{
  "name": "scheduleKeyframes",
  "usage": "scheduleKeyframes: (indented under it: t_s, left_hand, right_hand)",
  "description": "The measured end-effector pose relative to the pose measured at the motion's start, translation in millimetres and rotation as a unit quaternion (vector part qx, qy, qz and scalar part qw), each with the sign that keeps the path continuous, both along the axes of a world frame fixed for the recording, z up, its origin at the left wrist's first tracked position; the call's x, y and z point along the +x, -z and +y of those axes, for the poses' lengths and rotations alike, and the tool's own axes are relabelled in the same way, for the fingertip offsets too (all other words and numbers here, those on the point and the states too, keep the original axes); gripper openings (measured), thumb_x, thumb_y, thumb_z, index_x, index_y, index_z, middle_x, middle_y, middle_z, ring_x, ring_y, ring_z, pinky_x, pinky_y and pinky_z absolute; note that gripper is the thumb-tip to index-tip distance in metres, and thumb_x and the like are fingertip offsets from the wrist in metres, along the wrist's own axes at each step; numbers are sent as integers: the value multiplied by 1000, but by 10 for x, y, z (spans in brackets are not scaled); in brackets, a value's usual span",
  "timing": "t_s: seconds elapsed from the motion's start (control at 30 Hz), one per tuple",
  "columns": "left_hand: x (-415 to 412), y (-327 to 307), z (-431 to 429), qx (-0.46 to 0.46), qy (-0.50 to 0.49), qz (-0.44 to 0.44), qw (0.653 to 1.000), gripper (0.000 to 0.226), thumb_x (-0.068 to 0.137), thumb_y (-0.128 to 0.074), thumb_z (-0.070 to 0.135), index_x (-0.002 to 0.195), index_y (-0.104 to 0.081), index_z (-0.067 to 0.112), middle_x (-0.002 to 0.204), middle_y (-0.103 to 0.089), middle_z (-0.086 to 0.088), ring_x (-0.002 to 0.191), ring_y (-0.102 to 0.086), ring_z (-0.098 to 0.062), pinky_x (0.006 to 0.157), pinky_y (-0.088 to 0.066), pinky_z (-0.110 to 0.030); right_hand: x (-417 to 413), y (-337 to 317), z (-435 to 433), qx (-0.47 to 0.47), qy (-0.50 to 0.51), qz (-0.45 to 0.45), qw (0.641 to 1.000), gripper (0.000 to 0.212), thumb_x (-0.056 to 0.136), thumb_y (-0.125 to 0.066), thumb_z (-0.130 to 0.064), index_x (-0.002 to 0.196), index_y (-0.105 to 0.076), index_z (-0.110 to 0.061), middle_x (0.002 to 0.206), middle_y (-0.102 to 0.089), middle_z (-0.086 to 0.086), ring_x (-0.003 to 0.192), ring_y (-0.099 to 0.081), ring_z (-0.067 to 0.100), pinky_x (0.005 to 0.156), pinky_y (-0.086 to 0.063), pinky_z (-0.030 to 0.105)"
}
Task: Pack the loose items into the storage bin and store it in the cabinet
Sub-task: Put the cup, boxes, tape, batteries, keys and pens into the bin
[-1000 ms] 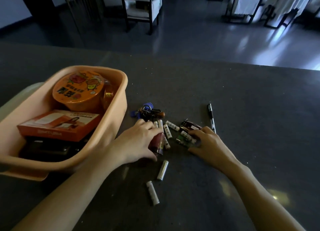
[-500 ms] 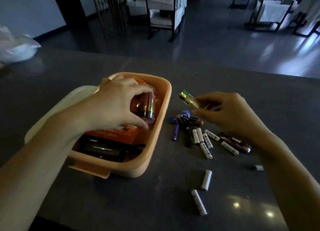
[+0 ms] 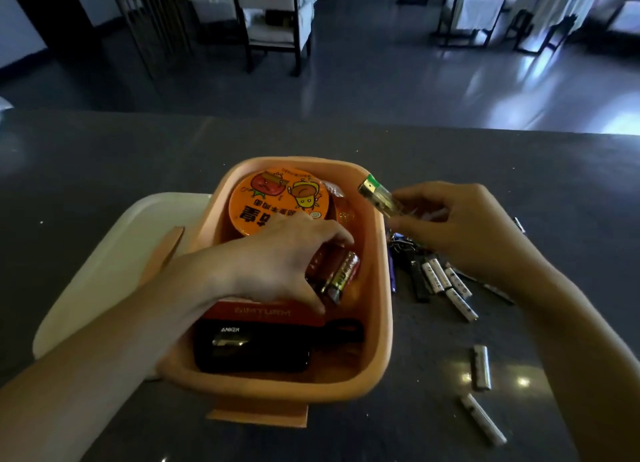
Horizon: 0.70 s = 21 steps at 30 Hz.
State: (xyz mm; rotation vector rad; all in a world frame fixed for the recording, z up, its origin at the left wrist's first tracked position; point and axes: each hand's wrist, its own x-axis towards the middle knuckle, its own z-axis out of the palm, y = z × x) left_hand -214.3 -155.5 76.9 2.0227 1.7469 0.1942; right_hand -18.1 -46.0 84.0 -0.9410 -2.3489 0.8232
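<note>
An orange storage bin [image 3: 379, 326] stands on the dark counter. Inside it lie an orange noodle cup [image 3: 277, 198], a red box [image 3: 263, 312] and a black Anker device [image 3: 252, 352]. My left hand [image 3: 273, 257] reaches into the bin, closed on a pack of red and gold batteries [image 3: 337, 276] low against the right wall. My right hand [image 3: 460, 226] hovers just right of the bin's rim, pinching a green-topped lighter [image 3: 379, 195] over the rim. Loose white batteries [image 3: 450, 285] and a key bunch [image 3: 401, 250] lie on the counter under that hand.
A cream lid [image 3: 114, 254] lies left of the bin. Two more white batteries [image 3: 482, 366] rest near the counter's front right. A pen tip [image 3: 518, 224] shows behind my right hand. Chairs and tables stand on the floor beyond the counter.
My left hand lifted the battery pack from the counter and lowered it into the bin. My right hand picked up the lighter and moved it left to the bin's rim.
</note>
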Motion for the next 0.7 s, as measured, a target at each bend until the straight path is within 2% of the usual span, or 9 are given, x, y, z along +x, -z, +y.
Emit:
scheduleKeyframes:
  t_s: [0.07, 0.17, 0.27, 0.33, 0.37, 0.4, 0.5, 0.6, 0.7]
  left_hand:
    - [-7, 23, 46, -1, 9, -9, 1000, 74, 64, -75, 52, 127, -37, 45, 108, -38, 33, 99, -24, 9, 84, -21, -22]
    - [-5, 103, 102, -28, 8, -11, 1000, 79, 66, -69, 59, 135, -36, 40, 116, -45, 21, 108, -29, 0, 88, -27, -23]
    - [16, 206, 112, -32, 4, -25, 999, 81, 69, -68, 57, 139, -34, 32, 107, -43, 24, 99, -30, 5, 83, -28, -16]
    - [14, 253, 98, -36, -13, -66, 997, 83, 69, -71, 50, 140, -31, 32, 100, -36, 33, 89, -32, 18, 77, -32, -4]
    - [2, 278, 91, -45, -25, -98, 994, 84, 68, -74, 46, 139, -30, 33, 101, -35, 36, 91, -34, 23, 77, -33, 1]
    - [-12, 304, 87, -55, -38, -133, 989, 85, 67, -77, 43, 137, -30, 35, 105, -38, 35, 97, -38, 24, 78, -35, 2]
    - [-38, 365, 74, -70, -74, -222, 970, 89, 63, -81, 40, 135, -29, 39, 121, -44, 28, 110, -45, 13, 84, -41, -4]
    - [-31, 418, 69, -34, -96, -240, 965, 105, 60, -82, 40, 138, -12, 50, 123, -33, 24, 112, -34, 17, 83, -37, -2]
    - [7, 455, 89, 9, -120, -237, 964, 116, 55, -82, 46, 135, 2, 56, 125, -26, 16, 115, -31, 12, 82, -29, -3]
  right_hand:
    - [-17, 4, 15, -6, 3, -1, 1000, 29, 76, -72, -34, 105, -66, -31, 84, -65, -18, 74, -60, -2, 67, -45, 18]
    - [-35, -3, 54, -1, -2, -4, 1000, 27, 77, -71, -33, 103, -66, -32, 83, -64, -19, 73, -59, -3, 64, -42, 16]
    - [-40, 10, 87, -4, -6, -4, 1000, 27, 76, -71, -33, 102, -66, -33, 81, -64, -21, 70, -58, -6, 63, -40, 14]
    - [-48, 37, 105, -8, -9, -7, 1000, 27, 77, -71, -33, 103, -65, -33, 81, -63, -22, 69, -57, -9, 63, -40, 13]
    - [-55, 54, 109, -11, -12, -10, 1000, 27, 77, -71, -33, 103, -65, -34, 80, -62, -22, 69, -57, -10, 63, -41, 13]
    - [-61, 69, 111, -14, -14, -12, 1000, 27, 77, -71, -32, 103, -65, -34, 79, -62, -22, 69, -57, -9, 63, -42, 14]
    - [-65, 94, 112, -19, -18, -15, 1000, 28, 77, -71, -31, 105, -65, -30, 81, -62, -20, 73, -58, -3, 66, -45, 18]
    - [-67, 103, 110, -18, -24, -21, 999, 30, 77, -70, -30, 106, -65, -28, 83, -62, -20, 75, -58, -4, 66, -43, 13]
    - [-72, 114, 106, -15, -36, -38, 999, 30, 78, -69, -29, 108, -64, -27, 83, -60, -22, 73, -55, -12, 61, -38, 0]
